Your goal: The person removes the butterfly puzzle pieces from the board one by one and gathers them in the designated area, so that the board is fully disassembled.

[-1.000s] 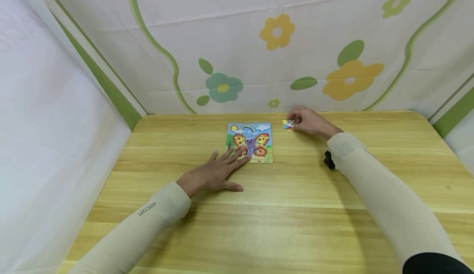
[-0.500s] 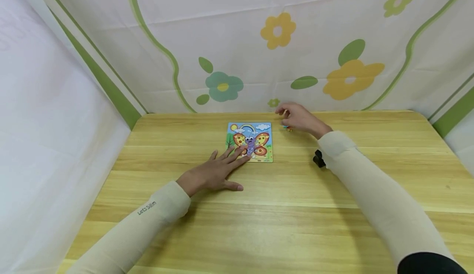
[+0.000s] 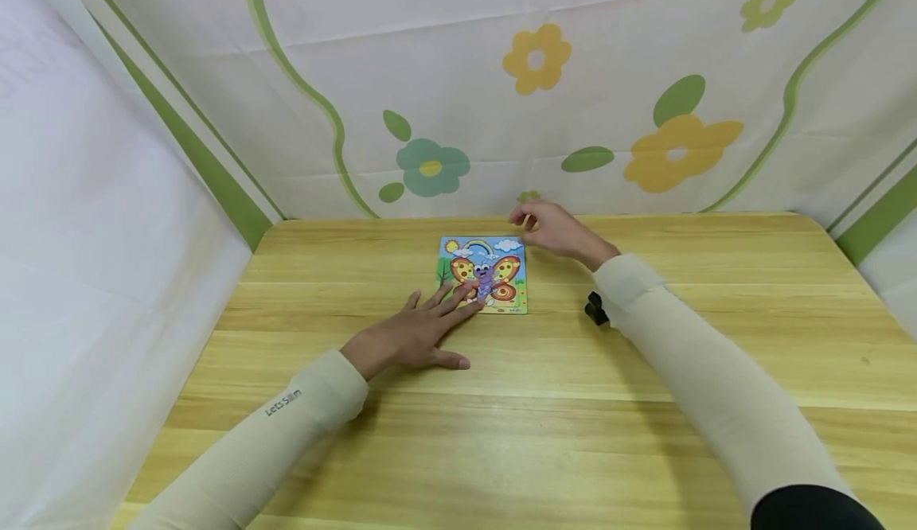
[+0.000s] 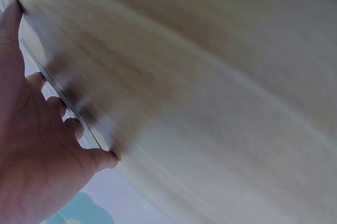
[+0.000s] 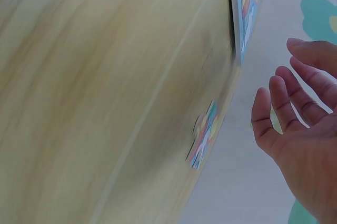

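Note:
A square butterfly jigsaw puzzle lies on the wooden table near its back edge. My left hand rests with spread fingers over the puzzle's lower left part, thumb on the wood in front. Above the puzzle's upper right corner is my right hand, its fingers loosely bent. Nothing shows between those fingers in the right wrist view, where the thumb stands apart from them. A few loose puzzle pieces lie on the table below the right hand; the head view has them hidden behind it.
A white cloth wall printed with flowers rises right behind the table's back edge. Another white cloth panel borders the left side. A black wrist mount hangs below the right cuff.
My right hand has left the loose pieces and moved left toward the puzzle's upper right corner. The left hand keeps its place on the puzzle.

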A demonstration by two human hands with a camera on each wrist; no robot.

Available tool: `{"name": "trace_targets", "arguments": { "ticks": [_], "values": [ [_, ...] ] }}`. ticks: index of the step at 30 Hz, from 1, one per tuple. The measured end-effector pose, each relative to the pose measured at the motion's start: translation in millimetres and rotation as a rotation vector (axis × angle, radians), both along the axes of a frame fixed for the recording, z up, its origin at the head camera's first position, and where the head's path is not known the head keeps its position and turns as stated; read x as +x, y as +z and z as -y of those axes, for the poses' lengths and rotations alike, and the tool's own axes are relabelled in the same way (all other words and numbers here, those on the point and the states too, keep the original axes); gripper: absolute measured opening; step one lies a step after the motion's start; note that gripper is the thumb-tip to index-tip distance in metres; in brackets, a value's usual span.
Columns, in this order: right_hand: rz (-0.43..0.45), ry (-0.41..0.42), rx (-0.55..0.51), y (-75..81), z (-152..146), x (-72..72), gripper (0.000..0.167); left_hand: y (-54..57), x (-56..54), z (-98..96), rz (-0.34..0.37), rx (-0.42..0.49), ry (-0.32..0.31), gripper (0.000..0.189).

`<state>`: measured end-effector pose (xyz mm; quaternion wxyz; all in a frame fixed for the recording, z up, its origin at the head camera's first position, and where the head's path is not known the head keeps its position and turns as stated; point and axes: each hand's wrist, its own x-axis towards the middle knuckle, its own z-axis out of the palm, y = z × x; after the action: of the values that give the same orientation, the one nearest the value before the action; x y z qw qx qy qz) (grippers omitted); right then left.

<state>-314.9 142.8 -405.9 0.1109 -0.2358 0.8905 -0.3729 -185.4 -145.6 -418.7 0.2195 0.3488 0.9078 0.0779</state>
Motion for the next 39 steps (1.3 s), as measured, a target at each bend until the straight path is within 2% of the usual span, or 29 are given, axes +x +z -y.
{"name": "trace_targets", "arguments": {
  "ticks": [10,26,39],
  "values": [
    [-0.011,0.039,-0.022,-4.9,18,1.8,0.034,0.4,0.0,-0.5,0.002,-0.003,-0.006,0.095],
    [-0.043,0.081,0.035,-16.2,45,2.3,0.036,0.0,0.2,0.5,0.008,-0.01,-0.004,0.095],
    [-0.102,0.125,0.125,-21.3,57,2.6,0.033,-1.3,-0.7,1.0,0.0,-0.019,-0.012,0.094]
  ]
}}
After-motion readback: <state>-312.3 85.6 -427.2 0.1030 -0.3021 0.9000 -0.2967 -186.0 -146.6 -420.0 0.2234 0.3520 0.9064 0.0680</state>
